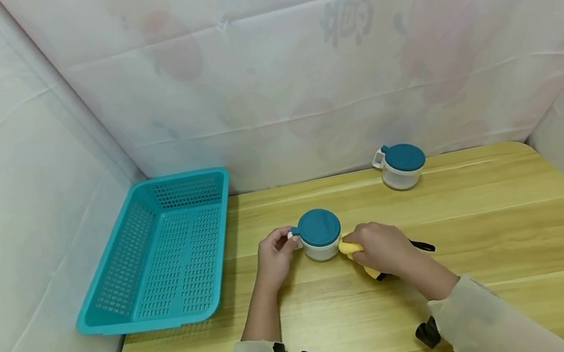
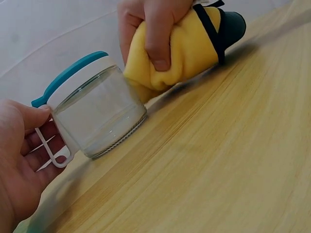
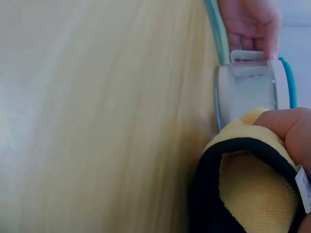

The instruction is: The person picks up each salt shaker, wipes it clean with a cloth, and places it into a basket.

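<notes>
A clear glass jar (image 2: 102,114) with a blue lid (image 1: 319,227) and white collar stands upright on the wooden table. By its white handle (image 2: 51,154) my left hand (image 1: 274,260) holds it, thumb near the lid's tab and fingers behind the handle. On the jar's other side my right hand (image 1: 383,247) grips a bunched yellow cloth (image 2: 177,53) with dark edging. The cloth touches the glass wall in the left wrist view. A black loop (image 1: 422,245) sticks out beyond the right hand. Part of the cloth is hidden under that hand.
A second lidded jar (image 1: 402,166) of the same kind stands at the back right, near the fabric wall (image 1: 265,78). To the left sits a turquoise plastic basket (image 1: 218,294) with perforated sides. The table (image 1: 517,222) extends to the right.
</notes>
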Tool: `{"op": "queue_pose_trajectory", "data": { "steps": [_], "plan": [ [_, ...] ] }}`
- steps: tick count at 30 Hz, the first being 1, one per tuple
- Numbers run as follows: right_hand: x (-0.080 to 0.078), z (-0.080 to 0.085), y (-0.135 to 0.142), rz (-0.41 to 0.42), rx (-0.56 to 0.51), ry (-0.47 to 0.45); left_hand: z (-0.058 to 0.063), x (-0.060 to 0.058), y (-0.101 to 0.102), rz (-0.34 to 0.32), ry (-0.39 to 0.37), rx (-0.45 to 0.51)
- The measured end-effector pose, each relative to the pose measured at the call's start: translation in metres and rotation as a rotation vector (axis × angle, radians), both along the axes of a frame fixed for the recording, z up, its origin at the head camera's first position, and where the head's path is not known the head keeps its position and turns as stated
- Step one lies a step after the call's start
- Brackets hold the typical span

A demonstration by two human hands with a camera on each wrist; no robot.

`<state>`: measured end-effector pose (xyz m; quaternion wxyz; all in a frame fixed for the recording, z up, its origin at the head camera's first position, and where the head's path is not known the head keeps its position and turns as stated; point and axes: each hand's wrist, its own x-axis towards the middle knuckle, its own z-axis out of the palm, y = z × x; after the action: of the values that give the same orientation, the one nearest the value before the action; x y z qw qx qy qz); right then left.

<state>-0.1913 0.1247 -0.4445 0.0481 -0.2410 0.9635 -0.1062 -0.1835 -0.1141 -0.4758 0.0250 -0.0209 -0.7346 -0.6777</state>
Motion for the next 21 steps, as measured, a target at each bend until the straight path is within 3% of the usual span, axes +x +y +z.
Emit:
{"op": "queue_pose_trajectory", "data": {
  "steps": [8, 12, 15, 21],
  "plan": [
    [0.008, -0.003, -0.007, 0.031, 0.064, 0.024, 0.001, 0.0, 0.0, 0.004, 0.024, -0.028],
    [0.012, -0.006, -0.006, 0.036, 0.007, 0.015, 0.003, 0.001, 0.0, 0.003, 0.022, -0.039],
    [0.013, -0.007, -0.004, -0.006, -0.07, -0.028, 0.004, 0.002, -0.001, -0.001, 0.017, -0.051],
    [0.011, -0.009, 0.004, -0.142, -0.211, -0.085, -0.026, -0.01, 0.0, 0.013, 0.021, -0.038]
  ]
}}
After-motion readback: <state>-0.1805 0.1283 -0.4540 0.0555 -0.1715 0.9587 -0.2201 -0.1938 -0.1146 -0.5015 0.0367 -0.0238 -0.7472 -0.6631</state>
